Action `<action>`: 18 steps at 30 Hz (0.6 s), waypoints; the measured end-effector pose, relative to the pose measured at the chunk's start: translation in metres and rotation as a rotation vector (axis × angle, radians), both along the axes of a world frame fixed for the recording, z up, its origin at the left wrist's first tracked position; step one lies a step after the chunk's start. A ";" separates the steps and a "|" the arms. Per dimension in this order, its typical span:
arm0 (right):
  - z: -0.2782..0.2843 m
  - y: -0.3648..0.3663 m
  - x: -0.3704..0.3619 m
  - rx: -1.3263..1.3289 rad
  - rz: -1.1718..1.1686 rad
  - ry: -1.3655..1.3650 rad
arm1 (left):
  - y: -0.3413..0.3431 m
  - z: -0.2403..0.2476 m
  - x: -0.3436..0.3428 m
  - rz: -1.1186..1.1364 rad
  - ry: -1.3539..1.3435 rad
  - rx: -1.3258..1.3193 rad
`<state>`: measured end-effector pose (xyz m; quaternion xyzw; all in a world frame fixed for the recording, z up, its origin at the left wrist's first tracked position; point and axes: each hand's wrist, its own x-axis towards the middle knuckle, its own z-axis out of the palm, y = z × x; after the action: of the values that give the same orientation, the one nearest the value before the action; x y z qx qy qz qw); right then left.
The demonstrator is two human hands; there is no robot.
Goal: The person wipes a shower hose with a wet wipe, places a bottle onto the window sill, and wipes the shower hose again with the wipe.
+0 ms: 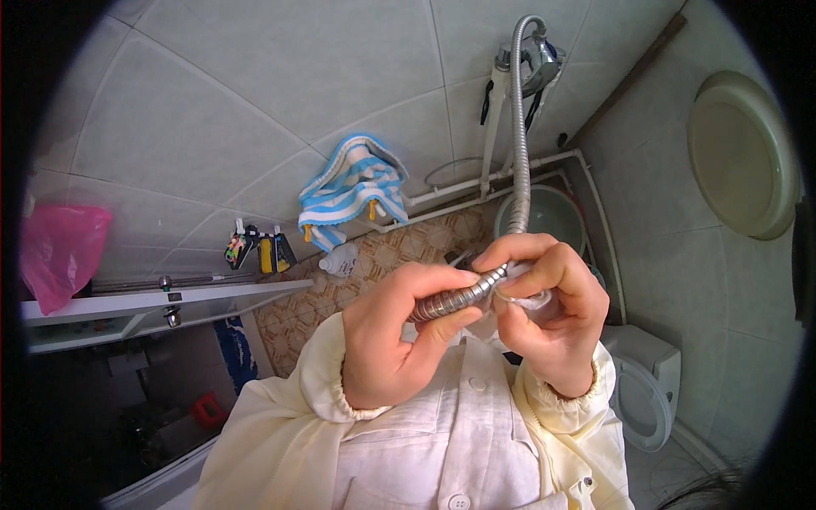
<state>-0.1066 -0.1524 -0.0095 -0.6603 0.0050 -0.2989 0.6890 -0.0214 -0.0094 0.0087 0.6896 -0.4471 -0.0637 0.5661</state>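
Note:
A ribbed metal shower hose (pixel 521 170) comes down from the wall tap (pixel 539 66) and bends between my hands in front of my chest. My left hand (pixel 387 336) is closed round its lower stretch, thumb and fingertips pinching it from both sides. Close beside it, my right hand (pixel 557 293) is closed too, its fingertips on the hose where it bends. Something thin and white (pixel 534 299) shows under the right fingers; I cannot make out its kind. The hose's lower end is hidden by my hands.
A striped blue and white towel (pixel 357 191) hangs on the tiled wall, above a white bottle (pixel 340 259) on the floor. Beyond my right hand stands a green basin (pixel 552 217). A toilet (pixel 642 399) is at the right, a white door (pixel 144 297) at the left.

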 end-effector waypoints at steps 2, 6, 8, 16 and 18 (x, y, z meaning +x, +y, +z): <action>-0.002 -0.001 -0.001 0.002 -0.017 0.003 | 0.000 0.005 -0.005 0.032 0.300 0.071; -0.006 -0.004 -0.002 0.103 0.028 -0.046 | 0.001 0.005 0.001 0.051 0.191 0.111; -0.006 -0.003 -0.002 0.098 0.038 -0.032 | 0.001 0.008 0.004 0.036 -0.065 0.176; -0.003 -0.003 0.000 0.009 0.028 -0.017 | 0.001 0.012 -0.001 0.118 -0.125 0.140; -0.002 -0.002 0.001 -0.013 0.017 -0.018 | 0.000 0.011 -0.003 0.132 -0.149 0.117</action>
<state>-0.1060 -0.1546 -0.0116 -0.6622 -0.0090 -0.2989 0.6871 -0.0248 -0.0093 0.0201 0.7522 -0.4371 -0.0008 0.4931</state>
